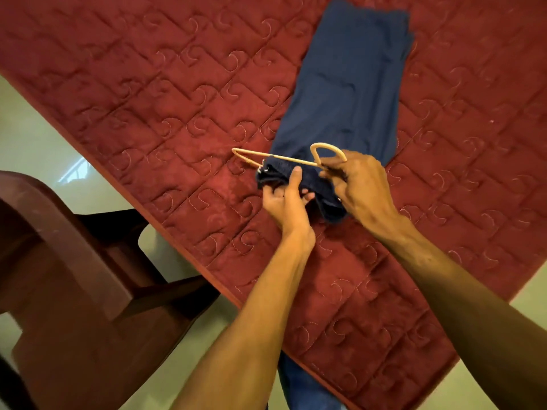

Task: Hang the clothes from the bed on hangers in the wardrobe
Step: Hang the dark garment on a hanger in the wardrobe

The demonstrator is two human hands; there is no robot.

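Fingers of your left hand gripped the bunched near end of the blue trousers, which lay folded on the red quilt. Your right hand pinched the cream hanger by its neck, just over that end.

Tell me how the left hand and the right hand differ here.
The left hand grips the bunched near end of the blue garment, thumb on top; the right hand holds the tan hanger at the base of its hook. The left hand's thumb points away from the person; the right hand shows its back to the camera. Both work above the red quilt.
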